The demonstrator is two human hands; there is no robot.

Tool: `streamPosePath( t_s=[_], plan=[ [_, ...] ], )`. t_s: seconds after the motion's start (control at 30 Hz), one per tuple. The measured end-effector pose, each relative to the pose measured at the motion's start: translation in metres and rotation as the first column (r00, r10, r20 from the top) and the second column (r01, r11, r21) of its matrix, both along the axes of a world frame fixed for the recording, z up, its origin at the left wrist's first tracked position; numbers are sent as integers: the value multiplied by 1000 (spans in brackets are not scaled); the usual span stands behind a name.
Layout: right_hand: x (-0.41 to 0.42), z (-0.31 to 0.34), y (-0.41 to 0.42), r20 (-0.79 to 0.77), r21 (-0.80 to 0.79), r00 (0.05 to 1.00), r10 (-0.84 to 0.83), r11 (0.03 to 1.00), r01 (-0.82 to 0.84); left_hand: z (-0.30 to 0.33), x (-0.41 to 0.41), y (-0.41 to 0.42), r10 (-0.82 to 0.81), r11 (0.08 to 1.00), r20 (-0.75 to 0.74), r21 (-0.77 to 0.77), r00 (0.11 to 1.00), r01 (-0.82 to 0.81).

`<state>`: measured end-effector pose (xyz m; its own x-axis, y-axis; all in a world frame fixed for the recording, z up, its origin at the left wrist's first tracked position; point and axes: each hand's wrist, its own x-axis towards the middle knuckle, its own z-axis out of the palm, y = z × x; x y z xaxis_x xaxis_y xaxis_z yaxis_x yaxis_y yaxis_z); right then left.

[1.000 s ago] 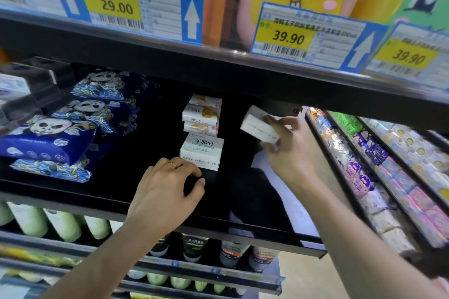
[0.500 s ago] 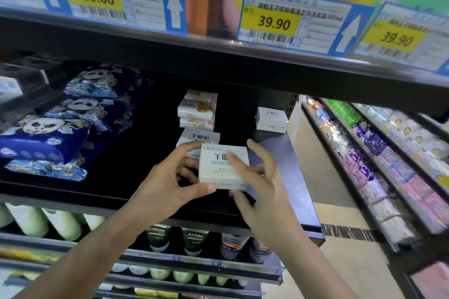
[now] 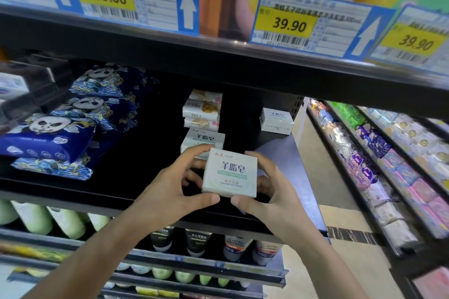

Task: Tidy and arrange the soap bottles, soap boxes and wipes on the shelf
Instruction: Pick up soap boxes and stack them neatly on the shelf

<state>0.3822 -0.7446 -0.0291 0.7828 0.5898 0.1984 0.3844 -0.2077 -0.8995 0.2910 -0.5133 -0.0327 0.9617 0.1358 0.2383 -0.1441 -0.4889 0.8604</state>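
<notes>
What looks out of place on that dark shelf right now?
One white soap box sits alone at the back right, apart from the centre stack. The panda wipes packs lie tilted, overlapping unevenly at left.

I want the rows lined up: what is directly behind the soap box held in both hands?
A matching white soap box lies just behind the held soap box, its front edge hidden by it and the left hand.
</notes>
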Motion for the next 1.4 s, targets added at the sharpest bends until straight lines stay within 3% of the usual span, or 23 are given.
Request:
streamPosePath(
  t_s=[0.43, 0.93, 1.1, 1.4],
  plan=[
    [0, 1, -1, -33, 17, 999, 42, 999, -41, 3, -4, -3, 16, 999, 23, 47, 1000, -17],
    [-5, 3, 0, 31, -31, 995, 92, 995, -91, 3, -6, -5, 0, 997, 76, -72, 997, 5],
    [0, -1, -2, 61, 21, 995, 76, 997, -78, 4, -6, -5, 13, 998, 47, -59, 999, -11],
    [0, -1, -1, -28, 81, 998, 64, 995, -61, 6, -6, -4, -8, 997, -21, -71, 1000, 6]
  ],
)
